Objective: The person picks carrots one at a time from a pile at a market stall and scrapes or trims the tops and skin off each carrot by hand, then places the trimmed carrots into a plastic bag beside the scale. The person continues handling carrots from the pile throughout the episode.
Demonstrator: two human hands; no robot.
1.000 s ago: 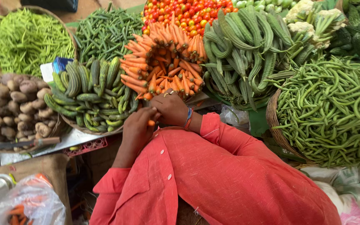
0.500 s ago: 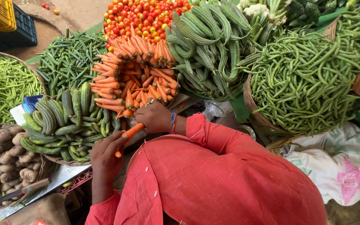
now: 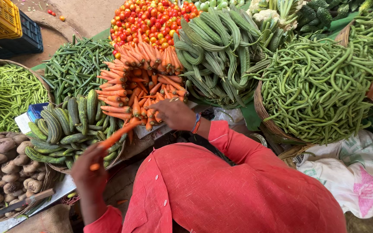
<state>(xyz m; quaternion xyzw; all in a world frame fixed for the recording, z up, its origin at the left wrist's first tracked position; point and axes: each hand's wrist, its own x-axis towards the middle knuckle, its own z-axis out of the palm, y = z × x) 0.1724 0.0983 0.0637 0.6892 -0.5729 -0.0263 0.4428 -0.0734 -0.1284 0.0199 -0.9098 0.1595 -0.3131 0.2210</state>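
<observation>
In the head view, the left hand [image 3: 89, 170] is closed around the thick end of 1 long orange carrot [image 3: 116, 138], which points up and to the right, over the edge of the cucumbers. The right hand [image 3: 172, 113] lies with curved fingers on the front of the carrot pile [image 3: 141, 84]; it touches the carrots, but I cannot tell if it grasps any. The carrots are smooth, tapered and stacked in neat layers with the tips outward. Left of them, dark green ridged cucumbers [image 3: 67, 125] lie in a round woven basket. Behind is a heap of small glossy tomatoes [image 3: 145, 21], red and orange. Long ribbed gourds [image 3: 214, 51] lie right of the carrots, and thin green beans [image 3: 316, 90] fill a wicker basket [image 3: 266, 123]. Rough brown potatoes [image 3: 3, 168] are at the left edge, near a small blue box [image 3: 36, 111]. A yellow plastic crate [image 3: 3, 19] stands on a blue one at the top left. A white cloth [image 3: 352, 170] with pink print lies at the right.
</observation>
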